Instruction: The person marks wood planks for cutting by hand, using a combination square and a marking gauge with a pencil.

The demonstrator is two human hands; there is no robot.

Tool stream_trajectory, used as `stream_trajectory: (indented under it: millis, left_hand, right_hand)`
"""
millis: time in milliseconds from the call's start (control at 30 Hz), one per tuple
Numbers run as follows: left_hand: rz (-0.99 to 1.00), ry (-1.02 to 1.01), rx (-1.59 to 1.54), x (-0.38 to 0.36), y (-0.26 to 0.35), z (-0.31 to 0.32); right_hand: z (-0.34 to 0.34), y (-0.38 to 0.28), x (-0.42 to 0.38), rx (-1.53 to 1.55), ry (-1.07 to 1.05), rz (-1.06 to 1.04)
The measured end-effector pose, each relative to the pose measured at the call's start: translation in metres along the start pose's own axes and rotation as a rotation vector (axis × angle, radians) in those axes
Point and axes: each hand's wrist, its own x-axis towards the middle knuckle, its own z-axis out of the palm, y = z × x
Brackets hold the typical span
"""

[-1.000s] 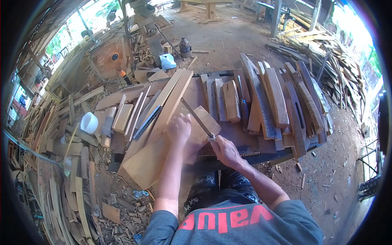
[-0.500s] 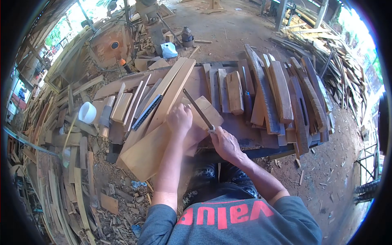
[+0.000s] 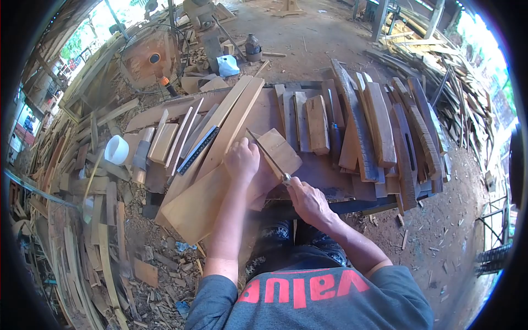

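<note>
My right hand (image 3: 309, 204) is closed round the handle of a long, narrow metal tool (image 3: 268, 155), like a file or rasp. The tool slants up and left across a wooden block (image 3: 281, 152). My left hand (image 3: 242, 159) is closed near the block's left side, over the upper end of a wide wooden board (image 3: 201, 204); what its fingers grip is hidden. A black ruler-like strip (image 3: 199, 150) lies left of my left hand. To the right of the block, a tool with a blue handle (image 3: 334, 133) lies among wood pieces.
Several long wood pieces (image 3: 379, 124) cover the bench's right side. A white cup-like container (image 3: 116, 150) stands at the left. Beyond the bench are a light blue bag (image 3: 227, 65) and a dark bottle (image 3: 253, 48). Scrap wood (image 3: 146, 273) lies on the ground at the left.
My right hand has moved slightly right and down with the tool, whose blade now looks thinner. My left hand has stayed almost in place.
</note>
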Motion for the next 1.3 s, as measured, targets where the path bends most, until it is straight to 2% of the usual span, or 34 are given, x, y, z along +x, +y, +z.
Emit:
stream_trajectory:
  millis: [67, 367, 567, 700, 833, 900, 1067, 1300]
  left_hand:
    - [-0.014, -0.002, -0.012, -0.001, 0.001, -0.002]
    - [0.004, 0.013, -0.013, -0.001, 0.003, -0.005]
    - [-0.023, -0.054, 0.002, 0.001, 0.003, -0.004]
    - [-0.046, -0.013, -0.017, -0.002, 0.003, -0.002]
    - [-0.051, -0.009, -0.018, -0.001, 0.005, -0.005]
    - [-0.055, -0.047, -0.015, 0.0, 0.006, -0.008]
    - [-0.062, -0.055, -0.02, -0.001, 0.01, -0.014]
    - [-0.047, 0.0, -0.04, 0.0, 0.004, -0.006]
  right_hand:
    - [-0.001, -0.004, -0.002, -0.099, 0.011, 0.014]
    - [-0.001, -0.006, 0.013, -0.179, -0.058, 0.075]
    - [0.007, -0.013, 0.058, -0.162, -0.037, 0.045]
    - [0.005, -0.018, 0.045, -0.11, -0.08, 0.118]
    - [0.002, -0.014, 0.024, -0.146, -0.057, 0.159]
    - [0.006, -0.011, 0.028, -0.174, 0.063, 0.093]
    - [0.026, -0.004, 0.077, -0.123, 0.05, 0.106]
    - [0.009, -0.011, 0.039, -0.17, -0.017, 0.128]
